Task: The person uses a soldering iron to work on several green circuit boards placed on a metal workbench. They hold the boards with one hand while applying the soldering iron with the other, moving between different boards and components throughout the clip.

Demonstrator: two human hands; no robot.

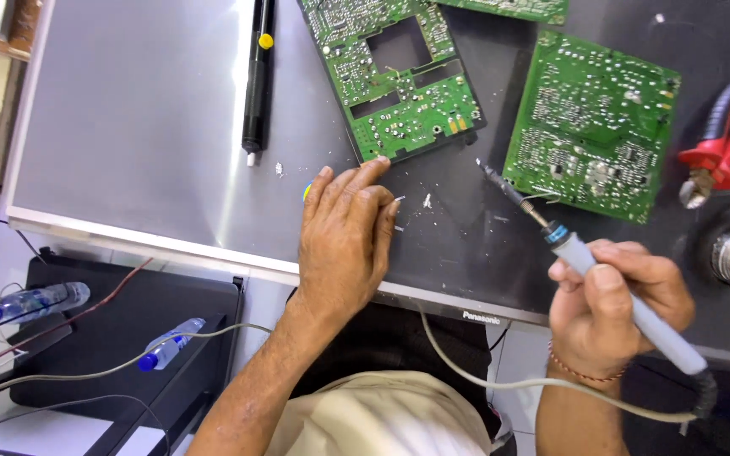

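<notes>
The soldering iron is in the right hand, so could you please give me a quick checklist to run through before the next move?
1. Grip: right hand wraps the soldering iron by its handle. Ok.
2. Tip off the boards: it hovers between the two, touching neither. Ok.
3. Left hand away from the tip: flat on the table, fingertips at the notched board. Ok.
4. Cord free: trails past the wrist. Ok.
5. Surface clean: white scraps lie near the hand. Not ok.
6. Tip heat: cannot tell.
</notes>
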